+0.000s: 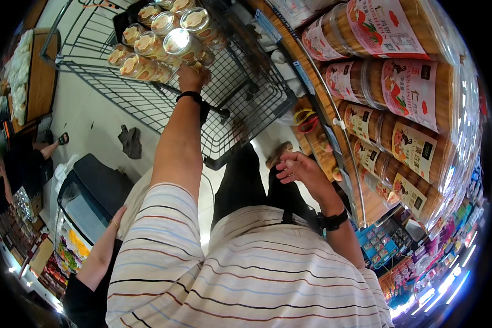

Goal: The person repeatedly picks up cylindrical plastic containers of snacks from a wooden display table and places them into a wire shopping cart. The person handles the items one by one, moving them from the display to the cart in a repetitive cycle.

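My left hand reaches into a wire shopping cart and has its fingers on a small lidded plastic jar at the near edge of a group. Several similar clear jars with orange and cream labels stand close together there, partly in a black crate. The fingertips are partly hidden, so the hold is unclear. My right hand hangs in front of my body with its fingers apart and slightly bent, holding nothing. It is left of the wooden display shelf.
Large plastic tubs of packaged mooncakes line the shelf at my right. At my left are another person's arm and a dark blue cart or stroller. A grey cloth lies on the floor. Another person is at the far left.
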{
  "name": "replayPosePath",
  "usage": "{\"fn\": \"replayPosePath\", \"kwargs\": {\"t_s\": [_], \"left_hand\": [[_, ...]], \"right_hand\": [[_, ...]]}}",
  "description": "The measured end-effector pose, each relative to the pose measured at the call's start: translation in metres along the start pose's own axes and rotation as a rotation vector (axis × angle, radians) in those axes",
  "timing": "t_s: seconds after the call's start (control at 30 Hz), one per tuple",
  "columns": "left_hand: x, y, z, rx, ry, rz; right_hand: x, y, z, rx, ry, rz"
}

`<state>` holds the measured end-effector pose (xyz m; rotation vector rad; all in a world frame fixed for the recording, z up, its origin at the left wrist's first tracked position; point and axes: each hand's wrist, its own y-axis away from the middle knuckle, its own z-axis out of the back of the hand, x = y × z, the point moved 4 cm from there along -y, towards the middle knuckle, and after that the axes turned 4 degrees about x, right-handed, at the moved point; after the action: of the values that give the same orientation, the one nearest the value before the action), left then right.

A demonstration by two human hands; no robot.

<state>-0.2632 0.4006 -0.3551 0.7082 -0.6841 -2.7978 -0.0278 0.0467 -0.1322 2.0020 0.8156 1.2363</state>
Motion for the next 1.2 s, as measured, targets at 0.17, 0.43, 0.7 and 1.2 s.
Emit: {"fn": "replayPosePath", "kwargs": {"t_s": [0.17,0.43,0.7,1.2], "left_hand": [[0.022,-0.024,-0.022,-0.091,-0.072,-0.029],[-0.003,0.045,0.031,-0.052,-0.083,-0.191],[-0.101,0.241,0.197,0.004,0.181,-0.505],[-0.171,0.445,0.278,0.107,0.203,-0.530]], "right_hand": [[-0.003,0.003,0.003,0.015,0.003,0.017],[0.007,0.009,0.003,0.080,0.064,0.083],[0.049,0.027,-0.023,0.190,0.153,0.327],[0.078,0.119,-0.076,0.804,-0.116,0.500]]}}
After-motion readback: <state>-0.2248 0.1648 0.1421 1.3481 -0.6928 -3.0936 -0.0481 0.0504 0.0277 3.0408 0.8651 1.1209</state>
